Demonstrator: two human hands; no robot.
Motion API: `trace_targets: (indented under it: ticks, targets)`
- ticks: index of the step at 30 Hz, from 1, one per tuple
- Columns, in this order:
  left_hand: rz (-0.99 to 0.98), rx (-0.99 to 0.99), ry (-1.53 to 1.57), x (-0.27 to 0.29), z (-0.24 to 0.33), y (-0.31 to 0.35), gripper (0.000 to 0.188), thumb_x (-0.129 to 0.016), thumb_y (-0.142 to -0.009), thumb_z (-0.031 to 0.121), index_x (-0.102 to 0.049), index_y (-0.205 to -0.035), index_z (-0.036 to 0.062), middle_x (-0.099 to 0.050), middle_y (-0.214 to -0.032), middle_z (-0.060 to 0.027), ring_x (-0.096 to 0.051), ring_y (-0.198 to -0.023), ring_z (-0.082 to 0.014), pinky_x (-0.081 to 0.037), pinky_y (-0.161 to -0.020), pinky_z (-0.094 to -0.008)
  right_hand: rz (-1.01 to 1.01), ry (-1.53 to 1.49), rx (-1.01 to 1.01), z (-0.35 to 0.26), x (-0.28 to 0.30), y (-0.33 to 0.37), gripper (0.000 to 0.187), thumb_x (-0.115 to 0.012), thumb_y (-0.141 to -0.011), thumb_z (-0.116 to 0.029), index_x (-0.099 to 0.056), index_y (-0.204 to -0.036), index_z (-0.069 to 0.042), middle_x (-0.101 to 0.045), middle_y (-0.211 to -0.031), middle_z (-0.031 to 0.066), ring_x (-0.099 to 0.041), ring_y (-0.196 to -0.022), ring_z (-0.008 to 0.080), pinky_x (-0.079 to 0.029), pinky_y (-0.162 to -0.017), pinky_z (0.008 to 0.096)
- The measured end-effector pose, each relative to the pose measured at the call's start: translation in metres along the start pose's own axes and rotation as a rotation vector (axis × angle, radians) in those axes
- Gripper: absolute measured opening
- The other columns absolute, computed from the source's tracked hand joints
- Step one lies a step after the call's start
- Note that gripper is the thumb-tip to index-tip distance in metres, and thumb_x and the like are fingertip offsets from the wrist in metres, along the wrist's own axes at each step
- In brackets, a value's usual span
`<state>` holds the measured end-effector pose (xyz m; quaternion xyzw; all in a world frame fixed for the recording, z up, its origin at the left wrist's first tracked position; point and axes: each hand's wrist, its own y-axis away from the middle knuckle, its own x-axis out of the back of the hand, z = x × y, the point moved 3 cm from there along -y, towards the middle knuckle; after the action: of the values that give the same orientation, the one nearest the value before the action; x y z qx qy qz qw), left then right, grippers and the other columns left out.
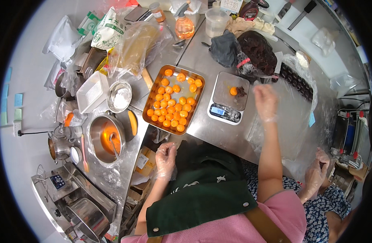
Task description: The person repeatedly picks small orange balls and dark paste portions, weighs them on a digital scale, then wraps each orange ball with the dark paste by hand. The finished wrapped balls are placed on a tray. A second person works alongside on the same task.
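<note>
A person in a green apron and thin clear gloves stands at a steel counter, seen from above. Their right hand is raised just right of a small digital kitchen scale, fingers loosely spread and holding nothing. On the scale's plate sits one orange egg yolk touching a dab of dark paste — a single portion being weighed. The left hand hangs near the counter's edge below a copper-coloured tray, fingers half curled and empty. The tray holds many more orange yolks in loose rows, about three quarters full, so by the look of it most of the portioning remains. A mound of dark paste in a bag lies behind the scale. No finished pieces are clearly visible — another person's gloved hand shows at lower right.
</note>
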<state>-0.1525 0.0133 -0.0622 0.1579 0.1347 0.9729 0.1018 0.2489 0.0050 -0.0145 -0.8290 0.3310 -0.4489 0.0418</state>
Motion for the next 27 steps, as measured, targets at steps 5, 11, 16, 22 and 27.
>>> trace_targets:
  ticks: [5,11,16,22,27]
  targets:
    - [-0.06,-0.123,-0.073,-0.022,0.026,-0.018,0.012,-0.062,-0.084,0.007,-0.064,-0.091,-0.0023,-0.062,-0.085,-0.0115,-0.06,-0.077,-0.0188,-0.047,-0.072,-0.0293,-0.153,0.213,0.144,-0.003,-0.024,0.017,0.037,-0.069,-0.071,-0.005,-0.062,-0.107,-0.006,-0.061,-0.105,0.014,-0.06,-0.096,0.0315,-0.049,-0.082,0.0399]
    - [-0.088,-0.151,-0.1,-0.043,0.047,-0.016,0.013,-0.063,-0.084,0.008,-0.065,-0.092,-0.0025,-0.063,-0.087,-0.0132,-0.062,-0.08,-0.0217,-0.047,-0.074,-0.0304,-0.161,0.024,0.147,-0.014,-0.009,-0.003,0.031,-0.067,-0.073,-0.005,-0.063,-0.104,-0.007,-0.062,-0.101,0.0116,-0.06,-0.094,0.0304,-0.048,-0.083,0.0391]
    - [-0.104,-0.137,-0.176,-0.044,0.027,-0.003,0.015,-0.058,-0.089,0.008,-0.062,-0.097,-0.0034,-0.058,-0.082,-0.0028,-0.053,-0.072,-0.0081,-0.044,-0.068,-0.0217,0.111,0.235,0.062,0.022,0.04,-0.058,0.009,-0.062,-0.079,-0.008,-0.066,-0.087,-0.006,-0.064,-0.087,0.0113,-0.061,-0.08,0.0321,-0.049,-0.073,0.0399]
    - [-0.099,-0.14,-0.151,-0.046,0.024,0.006,0.015,-0.058,-0.089,0.009,-0.062,-0.097,-0.0028,-0.058,-0.081,-0.0021,-0.052,-0.07,-0.007,-0.043,-0.065,-0.0211,-0.486,0.727,-0.097,0.057,0.019,-0.122,0.015,-0.058,-0.078,-0.003,-0.067,-0.089,0.0,-0.065,-0.097,0.0199,-0.062,-0.092,0.0367,-0.051,-0.078,0.0423]
    - [-0.056,-0.095,-0.104,-0.043,0.022,0.011,0.013,-0.061,-0.086,0.008,-0.063,-0.092,-0.0027,-0.061,-0.084,-0.008,-0.057,-0.074,-0.0132,-0.046,-0.069,-0.0257,-0.605,0.815,-0.149,0.047,0.01,-0.128,0.018,-0.056,-0.078,0.0,-0.067,-0.092,0.001,-0.065,-0.102,0.0196,-0.062,-0.098,0.0357,-0.051,-0.08,0.0426]
